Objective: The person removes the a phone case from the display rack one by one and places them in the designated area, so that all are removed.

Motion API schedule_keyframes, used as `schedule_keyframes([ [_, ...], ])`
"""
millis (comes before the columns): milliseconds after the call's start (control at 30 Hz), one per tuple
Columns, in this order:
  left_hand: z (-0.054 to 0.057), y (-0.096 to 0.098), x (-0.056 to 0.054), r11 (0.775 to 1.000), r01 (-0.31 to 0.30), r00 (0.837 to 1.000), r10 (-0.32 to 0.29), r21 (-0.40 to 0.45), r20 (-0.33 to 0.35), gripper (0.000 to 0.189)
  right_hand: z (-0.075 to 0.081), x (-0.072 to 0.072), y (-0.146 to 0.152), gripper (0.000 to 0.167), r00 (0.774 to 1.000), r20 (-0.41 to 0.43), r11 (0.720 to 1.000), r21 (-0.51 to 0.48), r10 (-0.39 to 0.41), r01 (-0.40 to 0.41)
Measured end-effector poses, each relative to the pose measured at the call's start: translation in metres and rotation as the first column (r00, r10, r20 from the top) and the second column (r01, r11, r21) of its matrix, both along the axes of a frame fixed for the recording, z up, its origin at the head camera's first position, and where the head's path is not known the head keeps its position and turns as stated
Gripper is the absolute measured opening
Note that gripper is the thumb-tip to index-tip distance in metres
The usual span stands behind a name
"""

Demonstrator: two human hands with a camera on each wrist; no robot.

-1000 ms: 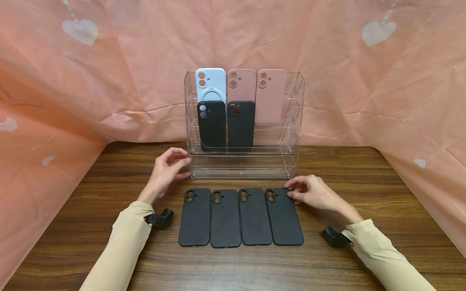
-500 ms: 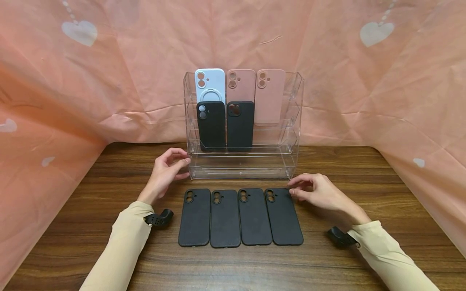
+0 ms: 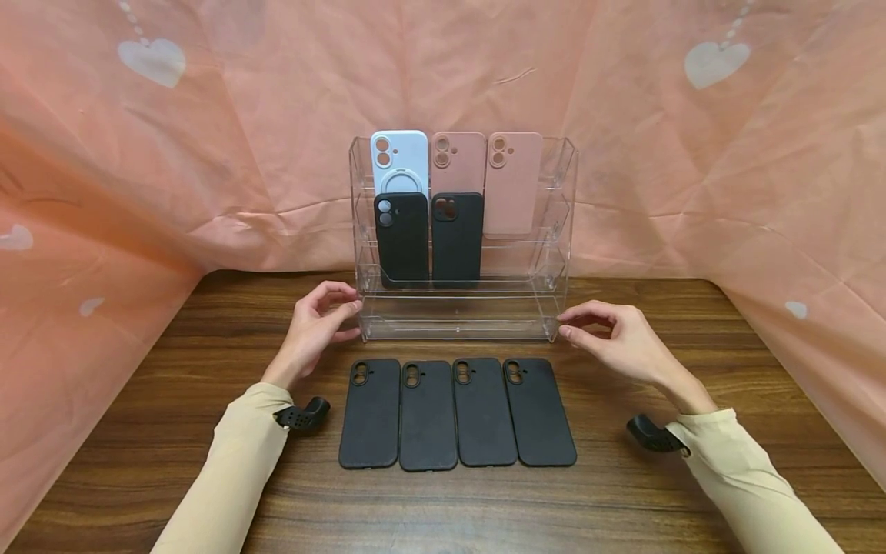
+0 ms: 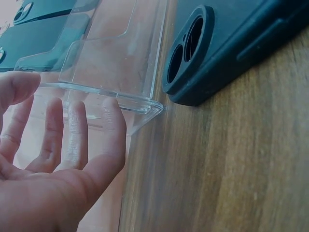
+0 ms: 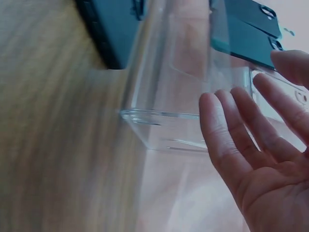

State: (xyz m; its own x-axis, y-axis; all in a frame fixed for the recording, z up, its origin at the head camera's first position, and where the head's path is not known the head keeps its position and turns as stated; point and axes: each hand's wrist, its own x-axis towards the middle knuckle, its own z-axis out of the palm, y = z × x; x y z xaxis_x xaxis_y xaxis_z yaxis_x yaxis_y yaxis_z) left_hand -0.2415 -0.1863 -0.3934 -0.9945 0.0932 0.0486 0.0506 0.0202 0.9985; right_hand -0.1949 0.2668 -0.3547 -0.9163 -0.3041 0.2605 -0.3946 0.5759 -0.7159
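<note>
A clear acrylic tiered display rack (image 3: 457,331) stands on the table. My left hand (image 3: 311,327) is at its lower left side, fingertips against the clear panel, fingers relaxed and apart in the left wrist view. On the opposite side my right hand (image 3: 616,338) has its fingertips right at the lower right corner, fingers loosely extended. Neither hand holds anything. In the rack are a white phone case (image 3: 401,158), two pink phone cases (image 3: 515,192) behind, and two black phone cases (image 3: 458,242) in the tier before them.
Several black phone cases (image 3: 428,419) lie flat in a row on the wooden table (image 3: 443,512), in front of the rack. Pink fabric (image 3: 623,115) with white hearts hangs behind and at both sides. Black wrist devices (image 3: 304,415) sit at both cuffs.
My right hand has moved from the upper corner of the rightmost black phone case on the table, back and right to the rack's lower right corner. My left hand stays in place.
</note>
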Motion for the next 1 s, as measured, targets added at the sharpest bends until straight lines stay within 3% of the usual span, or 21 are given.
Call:
schedule_keyframes([
  [433,0.0,0.001,0.0,1.0,-0.003,1.0,0.003,-0.001,0.003,0.021,0.022,-0.012,-0.011,0.02,0.999,-0.03,0.981,-0.191,-0.034,0.027],
  [567,0.0,0.001,0.0,1.0,0.002,1.0,-0.002,-0.005,0.004,0.022,0.026,-0.018,-0.016,0.022,0.999,-0.023,0.975,-0.22,-0.041,0.035],
  [1000,0.0,0.002,0.0,1.0,-0.005,1.0,0.004,0.015,0.004,0.019,0.038,-0.039,-0.03,0.022,0.992,-0.122,0.964,-0.264,-0.023,-0.011],
])
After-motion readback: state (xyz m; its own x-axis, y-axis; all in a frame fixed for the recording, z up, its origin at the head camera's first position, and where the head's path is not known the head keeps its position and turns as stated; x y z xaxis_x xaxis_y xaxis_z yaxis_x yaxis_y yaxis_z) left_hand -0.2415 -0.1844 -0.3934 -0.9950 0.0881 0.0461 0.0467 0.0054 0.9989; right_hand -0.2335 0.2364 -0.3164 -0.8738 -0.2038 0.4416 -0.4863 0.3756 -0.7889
